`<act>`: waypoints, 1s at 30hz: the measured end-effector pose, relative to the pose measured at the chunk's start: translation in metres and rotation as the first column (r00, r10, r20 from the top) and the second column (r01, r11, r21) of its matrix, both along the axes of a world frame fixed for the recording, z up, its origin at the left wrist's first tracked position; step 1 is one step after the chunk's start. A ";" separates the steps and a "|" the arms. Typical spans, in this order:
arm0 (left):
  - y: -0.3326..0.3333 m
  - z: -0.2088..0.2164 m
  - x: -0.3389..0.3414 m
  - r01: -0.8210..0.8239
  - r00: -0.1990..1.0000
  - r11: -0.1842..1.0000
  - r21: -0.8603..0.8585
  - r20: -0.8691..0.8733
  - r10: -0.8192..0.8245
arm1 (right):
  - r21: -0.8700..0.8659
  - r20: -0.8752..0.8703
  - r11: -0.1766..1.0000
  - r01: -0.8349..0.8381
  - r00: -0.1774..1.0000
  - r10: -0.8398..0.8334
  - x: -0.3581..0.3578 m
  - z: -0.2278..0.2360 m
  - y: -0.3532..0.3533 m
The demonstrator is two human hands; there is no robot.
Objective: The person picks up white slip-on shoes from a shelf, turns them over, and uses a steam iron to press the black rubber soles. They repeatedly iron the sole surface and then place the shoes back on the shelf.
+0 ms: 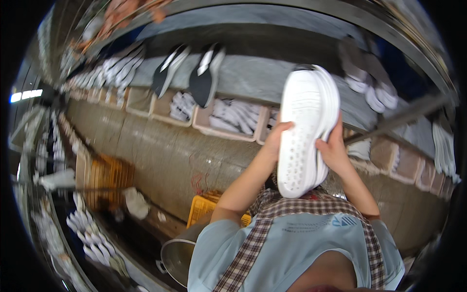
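Observation:
A stack of several white shoe soles (301, 141) stands upright in front of my chest, the nearest one showing rows of small pits on its lower half. My left hand (275, 142) grips the left edge of the stack, thumb on the front face. On the right edge, my right hand (334, 150) is closed round the soles, its thumb lying along the side. The fingers behind the stack are hidden. Beyond my hands, two black-and-white sole-shaped pieces (205, 80) lean over the edge of a grey shelf (258, 78).
Pale bins (226, 132), some holding white pieces, line up below the shelf. More soles (372, 80) lie at the far right. Yellow crates (114, 177) and a metal pot (170, 255) stand to the left. A metal bar (404, 117) slants across the right side.

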State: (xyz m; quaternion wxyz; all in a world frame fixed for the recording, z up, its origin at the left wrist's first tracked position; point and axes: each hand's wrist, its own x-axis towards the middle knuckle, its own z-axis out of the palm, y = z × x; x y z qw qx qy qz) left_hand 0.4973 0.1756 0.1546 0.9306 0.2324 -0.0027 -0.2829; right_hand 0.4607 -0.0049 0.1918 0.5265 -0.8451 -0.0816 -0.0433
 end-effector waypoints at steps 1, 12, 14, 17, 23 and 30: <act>-0.006 -0.001 -0.003 0.092 0.994 0.994 -0.056 0.064 -0.089 | -0.193 0.007 0.979 0.070 0.998 -0.070 -0.009 0.011 -0.010; -0.149 -0.034 -0.037 0.146 0.986 0.989 0.027 0.076 -0.148 | -0.411 0.356 0.838 0.358 0.910 -0.214 -0.109 0.032 -0.115; -0.181 -0.029 -0.045 0.185 0.945 0.983 -0.007 0.274 -0.176 | -0.350 0.360 0.845 0.405 0.891 -0.278 -0.127 0.027 -0.135; -0.227 -0.024 -0.051 0.230 0.962 0.962 0.147 0.112 -0.247 | -0.245 0.291 0.839 0.485 0.863 -0.413 -0.159 0.022 -0.172; -0.310 -0.052 -0.088 0.463 0.876 0.886 -0.023 0.169 -0.453 | -0.077 0.103 0.790 0.609 0.793 -0.601 -0.216 -0.001 -0.249; -0.402 -0.043 -0.132 0.815 0.579 0.570 0.103 -0.179 -0.795 | 0.296 -0.285 0.691 0.659 0.752 -0.595 -0.268 -0.034 -0.299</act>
